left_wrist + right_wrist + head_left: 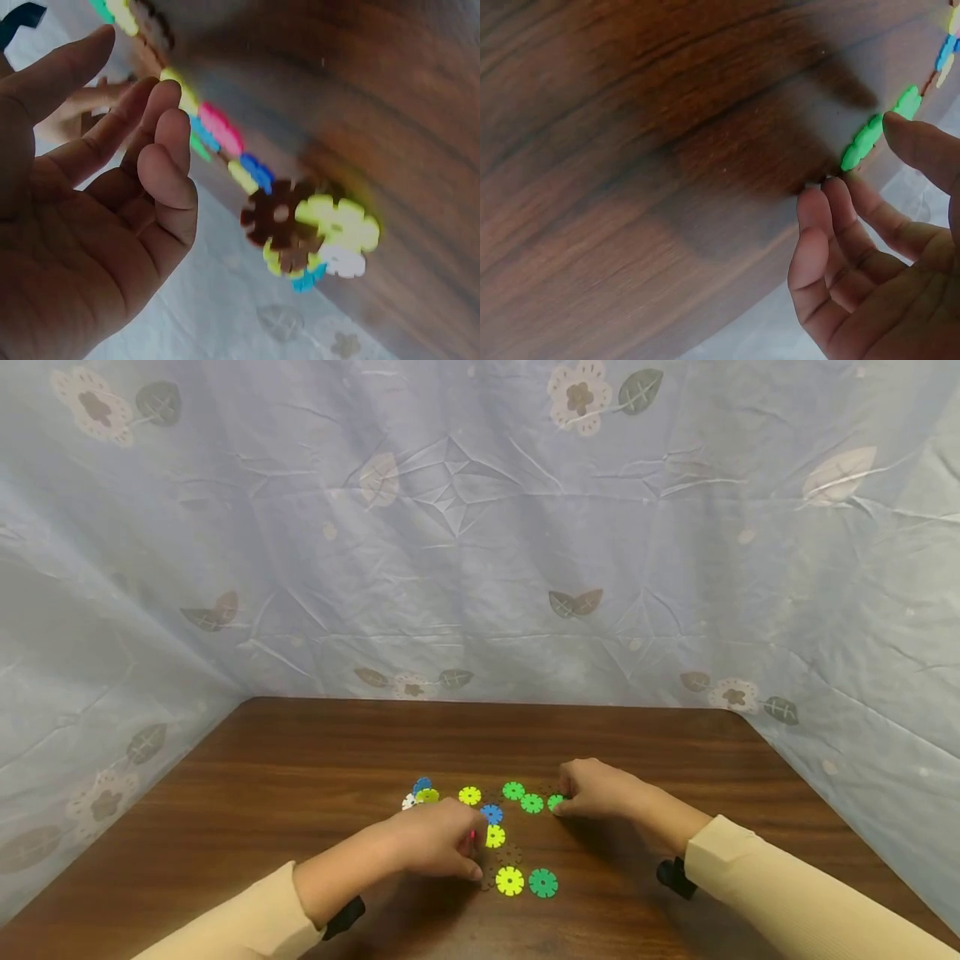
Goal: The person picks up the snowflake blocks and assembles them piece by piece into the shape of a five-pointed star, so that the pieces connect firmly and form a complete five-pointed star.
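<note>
In the head view, my left hand [442, 839] hovers over the left part of the notched plastic discs, its thumb near a dark brown disc [487, 878]. The left wrist view shows its fingers loosely bent, a gap between thumb and forefinger and nothing held. A pink disc [221, 127] lies past its fingertips. On the right, my right hand [603, 789] pinches a green disc [554, 802] by its edges. That disc [864, 141] lies flat on the wood between thumb and forefinger, beside another green disc [532, 803].
Yellow [510, 881] and dark green [543, 882] discs lie nearest me on the brown table [337, 735]. A blue disc [491, 814] lies mid-group. At the left, white [408, 802] and yellow [427, 795] discs overlap in a pile. A patterned curtain [480, 568] surrounds the table.
</note>
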`<move>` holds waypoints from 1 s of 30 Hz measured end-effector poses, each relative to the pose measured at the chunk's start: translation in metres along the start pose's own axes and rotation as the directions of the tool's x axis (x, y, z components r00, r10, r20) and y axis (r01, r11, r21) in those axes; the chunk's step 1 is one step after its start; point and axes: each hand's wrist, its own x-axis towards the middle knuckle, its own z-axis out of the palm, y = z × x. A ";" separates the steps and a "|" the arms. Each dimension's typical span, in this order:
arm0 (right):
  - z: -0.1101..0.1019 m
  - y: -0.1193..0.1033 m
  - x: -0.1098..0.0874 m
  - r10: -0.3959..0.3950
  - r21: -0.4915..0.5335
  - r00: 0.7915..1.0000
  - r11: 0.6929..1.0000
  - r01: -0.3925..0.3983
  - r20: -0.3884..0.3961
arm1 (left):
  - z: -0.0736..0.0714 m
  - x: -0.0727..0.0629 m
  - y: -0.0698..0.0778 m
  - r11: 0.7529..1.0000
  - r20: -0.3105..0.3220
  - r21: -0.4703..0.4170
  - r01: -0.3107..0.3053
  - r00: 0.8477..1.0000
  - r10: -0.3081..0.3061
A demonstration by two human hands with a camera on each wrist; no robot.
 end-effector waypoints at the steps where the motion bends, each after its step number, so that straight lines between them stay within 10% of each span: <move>1: 0.000 -0.002 0.001 0.006 -0.011 1.000 1.000 -0.006 0.003 | 0.002 0.002 0.001 1.000 0.008 0.006 -0.002 1.000 0.002; 30: 0.007 -0.011 0.000 0.067 -0.028 0.995 0.997 -0.069 -0.070 | 0.015 0.009 0.001 0.999 0.036 -0.005 0.034 0.999 -0.034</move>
